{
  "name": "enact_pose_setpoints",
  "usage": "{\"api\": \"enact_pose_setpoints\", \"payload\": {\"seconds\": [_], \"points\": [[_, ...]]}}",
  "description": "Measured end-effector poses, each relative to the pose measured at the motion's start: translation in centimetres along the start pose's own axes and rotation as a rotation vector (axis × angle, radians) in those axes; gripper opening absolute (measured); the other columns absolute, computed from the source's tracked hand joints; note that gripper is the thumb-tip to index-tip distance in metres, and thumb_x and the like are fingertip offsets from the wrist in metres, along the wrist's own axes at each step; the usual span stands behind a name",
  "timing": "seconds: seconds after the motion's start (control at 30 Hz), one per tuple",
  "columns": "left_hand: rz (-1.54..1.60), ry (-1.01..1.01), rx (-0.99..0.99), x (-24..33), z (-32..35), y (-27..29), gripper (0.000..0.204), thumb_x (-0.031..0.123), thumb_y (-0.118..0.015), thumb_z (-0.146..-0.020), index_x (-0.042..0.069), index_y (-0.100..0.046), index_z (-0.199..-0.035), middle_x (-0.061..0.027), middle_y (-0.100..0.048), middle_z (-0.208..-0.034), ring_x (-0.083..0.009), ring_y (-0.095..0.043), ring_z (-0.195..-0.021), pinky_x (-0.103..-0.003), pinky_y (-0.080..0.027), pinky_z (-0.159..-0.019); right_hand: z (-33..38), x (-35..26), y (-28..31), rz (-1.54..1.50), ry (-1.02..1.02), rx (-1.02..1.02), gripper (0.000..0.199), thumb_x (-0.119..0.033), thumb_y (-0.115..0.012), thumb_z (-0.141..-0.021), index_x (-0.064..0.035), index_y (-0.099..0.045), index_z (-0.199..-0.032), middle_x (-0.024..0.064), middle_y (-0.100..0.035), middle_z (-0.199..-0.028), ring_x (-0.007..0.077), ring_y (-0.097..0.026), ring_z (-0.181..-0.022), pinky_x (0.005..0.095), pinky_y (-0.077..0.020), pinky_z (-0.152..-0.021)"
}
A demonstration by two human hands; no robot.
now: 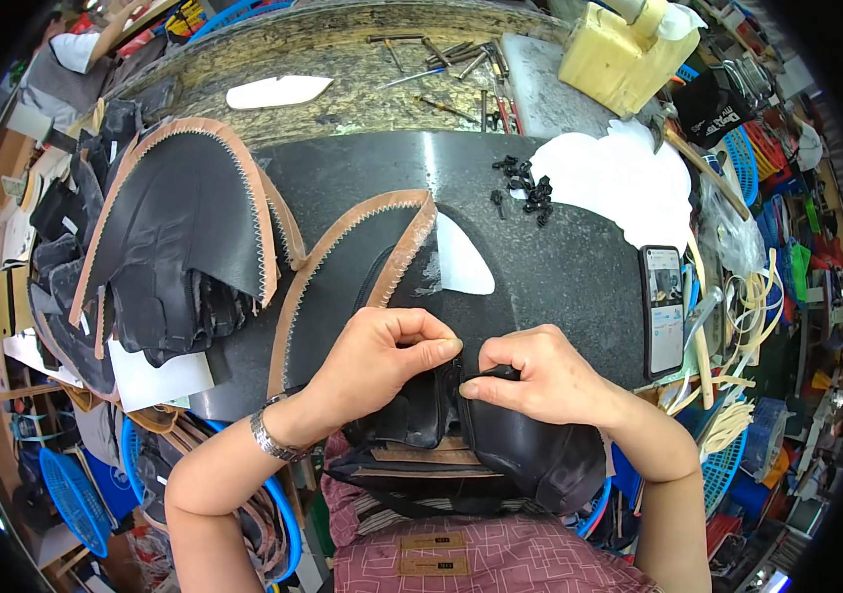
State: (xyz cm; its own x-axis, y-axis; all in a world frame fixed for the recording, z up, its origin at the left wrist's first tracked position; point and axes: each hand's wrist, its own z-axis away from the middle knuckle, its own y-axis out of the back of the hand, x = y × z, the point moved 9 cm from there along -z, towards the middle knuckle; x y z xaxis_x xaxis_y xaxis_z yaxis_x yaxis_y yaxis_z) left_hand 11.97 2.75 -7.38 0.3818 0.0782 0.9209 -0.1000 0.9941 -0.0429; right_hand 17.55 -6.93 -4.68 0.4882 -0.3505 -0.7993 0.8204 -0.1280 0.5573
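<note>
A black leather piece, which looks like a shoe or boot upper [530,445], lies across my lap at the bench edge. My left hand [382,356] is closed, thumb and forefinger pinched at the upper's top edge. Close beside it, my right hand [535,381] pinches another edge of the same upper, its thumb lying on the leather. A narrow gap shows between the two hands. Beyond my left hand lies a black panel with a zigzag-stitched brown border [332,267], and a white pointed piece [463,257] rests next to it.
A pile of black leather uppers [169,287] stands at the left. Small black bits [530,188], white sheets [609,178], a phone [664,311] and a hammer [703,168] lie at the right. Hand tools [456,59] and a yellowish container [624,59] sit farther back. Another person [65,69] is far left.
</note>
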Motion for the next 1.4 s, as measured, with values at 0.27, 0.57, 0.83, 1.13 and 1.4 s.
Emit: {"api": "enact_pose_setpoints", "payload": {"seconds": [0.27, 0.57, 0.83, 1.13, 1.4], "points": [[-0.165, -0.093, 0.048, 0.7, -0.1, 0.2, 0.013, 0.012, -0.066, -0.08, -0.001, -0.066, -0.084, -0.0037, -0.063, -0.073, -0.0063, -0.054, -0.067, -0.023, -0.045, -0.062, 0.1, -0.6, 0.3, 0.127, 0.047, 0.063, 0.021, -0.025, -0.065, -0.076, -0.0053, -0.059, -0.075, 0.0118, -0.058, -0.062, 0.0296, -0.059, -0.06, 0.0404, -0.0439, -0.052], [-0.258, -0.126, 0.021, 0.7, -0.7, 0.1, 0.015, 0.013, -0.065, -0.078, -0.001, -0.066, -0.083, -0.0082, -0.061, -0.066, -0.0099, -0.054, -0.06, -0.026, -0.044, -0.057, 0.5, -1.9, 0.2, 0.238, 0.285, 0.203, 0.016, -0.018, -0.066, -0.073, -0.0052, -0.057, -0.074, 0.0075, -0.057, -0.065, 0.0242, -0.058, -0.062, 0.0368, -0.0465, -0.057], [-0.209, 0.014, 0.006, -0.1, -0.8, 0.2, 0.011, 0.008, -0.059, -0.083, -0.002, -0.061, -0.082, 0.0014, -0.058, -0.07, -0.0036, -0.048, -0.067, -0.022, -0.042, -0.062, 3.5, -6.6, -2.1, 0.852, 0.871, 0.529, 0.022, -0.012, -0.06, -0.067, 0.0021, -0.06, -0.085, 0.008, -0.058, -0.078, 0.016, -0.057, -0.068, 0.0249, -0.0474, -0.06], [-0.275, -0.082, 0.051, 0.4, -0.7, 0.1, 0.013, 0.011, -0.059, -0.083, -0.002, -0.06, -0.083, -0.0004, -0.057, -0.067, -0.0047, -0.048, -0.066, -0.024, -0.043, -0.061, 4.0, -6.4, -3.0, 0.845, 0.899, 0.507, 0.02, -0.011, -0.06, -0.066, 0.0011, -0.06, -0.082, 0.0072, -0.057, -0.074, 0.0158, -0.057, -0.064, 0.025, -0.0481, -0.058], [-0.417, -0.212, 0.041, 1.6, -0.8, -0.2, 0.013, 0.011, -0.064, -0.078, -0.001, -0.062, -0.08, -0.007, -0.06, -0.067, -0.012, -0.055, -0.062, -0.028, -0.044, -0.059, 3.2, -6.0, -2.6, 0.804, 0.819, 0.476, 0.019, -0.01, -0.059, -0.062, 0.0, -0.057, -0.078, 0.0056, -0.052, -0.069, 0.0155, -0.052, -0.059, 0.0259, -0.0445, -0.053]]}}
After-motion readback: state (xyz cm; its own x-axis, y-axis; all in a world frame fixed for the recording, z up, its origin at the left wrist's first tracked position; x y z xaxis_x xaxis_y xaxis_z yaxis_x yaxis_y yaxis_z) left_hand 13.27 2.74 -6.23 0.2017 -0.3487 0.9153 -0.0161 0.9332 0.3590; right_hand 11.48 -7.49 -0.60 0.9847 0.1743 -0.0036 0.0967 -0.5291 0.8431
